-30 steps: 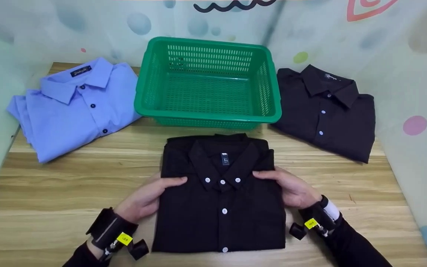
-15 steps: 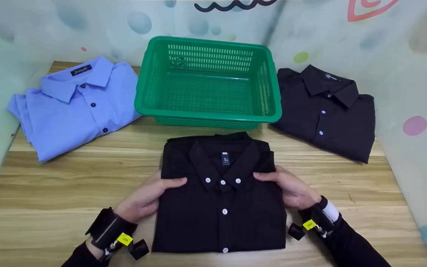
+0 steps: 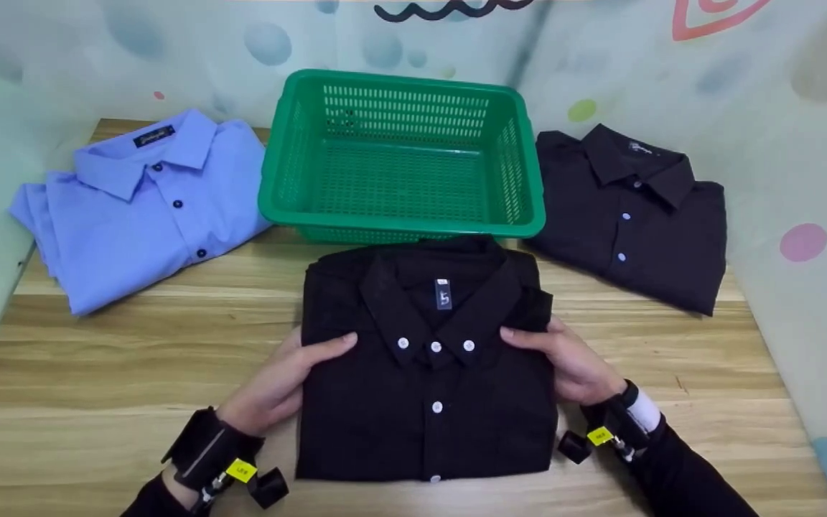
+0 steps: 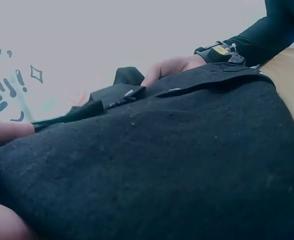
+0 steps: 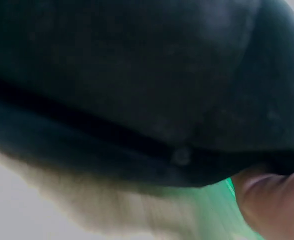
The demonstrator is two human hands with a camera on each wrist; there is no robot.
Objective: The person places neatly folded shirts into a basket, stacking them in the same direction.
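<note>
A folded black shirt [image 3: 367, 409] with white buttons and a size label marked 5 lies between both hands in the head view, its collar toward the basket. My left hand [image 3: 277, 384] grips its left side, thumb on top and fingers hidden underneath. On the opposite side my right hand [image 3: 582, 362] holds it the same way, thumb over the front near the collar. In the left wrist view the shirt [image 4: 151, 165] bulges up large, with the right hand [image 4: 174, 67] beyond it. The right wrist view has the dark cloth [image 5: 137, 90] above a digit [image 5: 276, 200].
Behind the shirt stands a green plastic basket [image 3: 403, 228] with nothing in it. A folded blue shirt [image 3: 126, 222] lies at its left, another folded dark shirt [image 3: 661, 244] at its right. Patterned walls [image 3: 801, 143] border the wooden table [image 3: 97, 373].
The black shirt looks larger and its collar end has risen, now overlapping the basket's front lower edge. Both hands have moved slightly up with it, keeping their grip.
</note>
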